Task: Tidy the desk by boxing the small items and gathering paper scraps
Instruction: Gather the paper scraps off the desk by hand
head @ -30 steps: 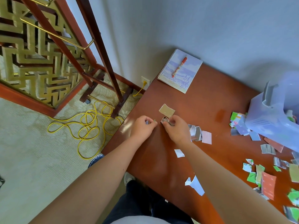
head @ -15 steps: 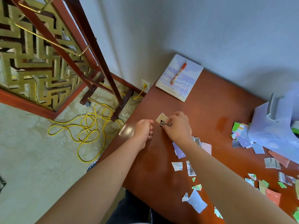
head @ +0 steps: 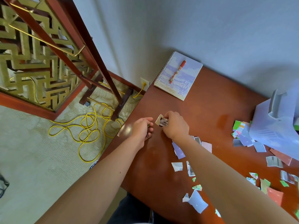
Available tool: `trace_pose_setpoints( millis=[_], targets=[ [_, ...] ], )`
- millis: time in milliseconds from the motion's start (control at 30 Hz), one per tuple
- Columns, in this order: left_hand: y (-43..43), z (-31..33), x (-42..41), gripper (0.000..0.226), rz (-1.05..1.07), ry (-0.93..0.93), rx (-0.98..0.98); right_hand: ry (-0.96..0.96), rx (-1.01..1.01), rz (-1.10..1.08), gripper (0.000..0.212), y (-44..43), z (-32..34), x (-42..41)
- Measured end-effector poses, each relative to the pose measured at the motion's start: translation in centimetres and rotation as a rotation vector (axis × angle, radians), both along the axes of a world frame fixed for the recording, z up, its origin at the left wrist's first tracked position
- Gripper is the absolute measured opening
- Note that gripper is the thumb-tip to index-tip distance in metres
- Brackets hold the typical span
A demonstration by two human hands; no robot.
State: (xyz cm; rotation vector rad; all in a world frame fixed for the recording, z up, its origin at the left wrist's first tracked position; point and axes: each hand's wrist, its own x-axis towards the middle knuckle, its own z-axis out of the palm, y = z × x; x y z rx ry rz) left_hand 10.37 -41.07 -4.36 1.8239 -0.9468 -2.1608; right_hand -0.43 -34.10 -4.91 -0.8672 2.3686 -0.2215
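Pinches a small stack of paper scraps (head: 162, 122) with the fingers (head: 169, 115) of the right hand (head: 175, 126), near the left edge of the tabletop (head: 202, 113). Holds the left hand (head: 141, 127) just beside, fingers curled; cannot tell whether round anything. More loose scraps (head: 178, 150) toward the right edge, by the plastic box (head: 275, 126).

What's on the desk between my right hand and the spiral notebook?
Nothing: the head view shows only bare desk between the right hand, which pinches scraps, and the spiral notebook with a pen lying on it.
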Motion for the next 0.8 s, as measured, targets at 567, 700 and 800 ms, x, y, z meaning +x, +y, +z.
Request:
trace_pose_setpoints(
  millis=[567,700,800],
  targets=[
    [0.5,-1.2,0.4,0.041,-0.173,-0.057,-0.16,0.094,0.02,0.036,0.031,-0.2,-0.2,-0.2],
    [0.6,-1.3,0.3,0.039,-0.304,-0.102,-0.236,0.079,0.051,0.037,0.031,-0.5,-0.4,-0.3],
    [0.6,-1.4,0.0,0.038,-0.343,-0.122,-0.246,0.092,0.045,0.051,0.029,-0.5,-0.4,-0.1]
  ],
)
